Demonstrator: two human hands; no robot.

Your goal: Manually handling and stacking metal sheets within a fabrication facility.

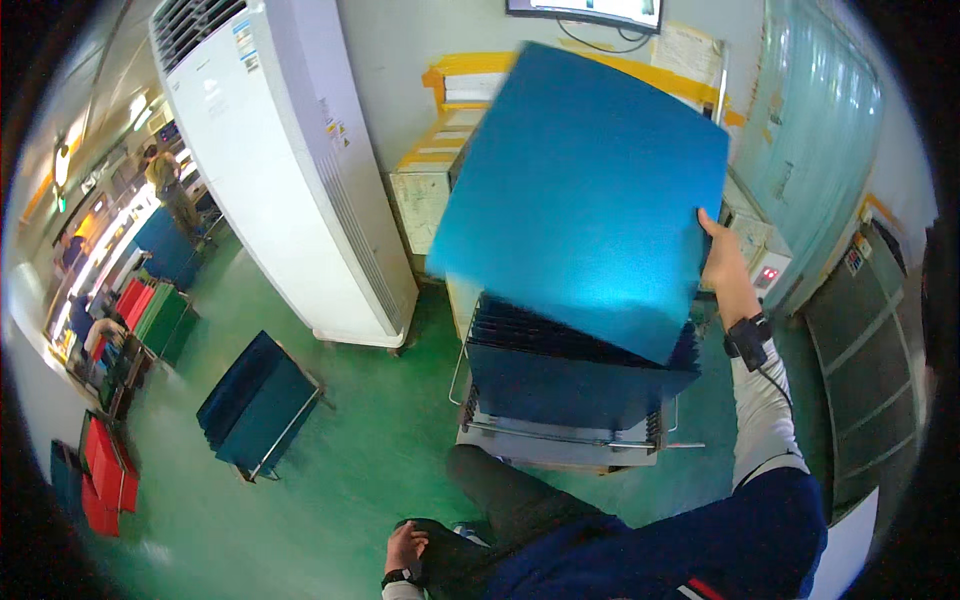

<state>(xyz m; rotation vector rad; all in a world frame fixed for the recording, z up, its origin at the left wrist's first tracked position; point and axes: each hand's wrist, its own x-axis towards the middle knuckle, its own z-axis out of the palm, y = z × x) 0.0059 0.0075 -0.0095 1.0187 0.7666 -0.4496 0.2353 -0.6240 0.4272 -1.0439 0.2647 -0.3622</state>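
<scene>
Over the metal rack point(560, 434): a big blue sheet point(590, 190)
Right hand point(725, 262): pinches the sheet's right edge
Left hand point(405, 548): near the leg point(447, 556); grip, I can't tell
Green floor point(350, 420): shiny, under a smaller rack point(288, 432)
By the wall point(420, 40): tall white air conditioner point(290, 160)

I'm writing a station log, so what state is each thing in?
Blue sheet: raised, tilted, gripped at its right edge
Right hand: closed on the blue sheet
Left hand: low down, nothing visible in it
Near rack: loaded with dark sheets
Lone rack on the floor: standing, likewise loaded
Screen: lit
Air conditioner: upright; running or not, unclear
</scene>
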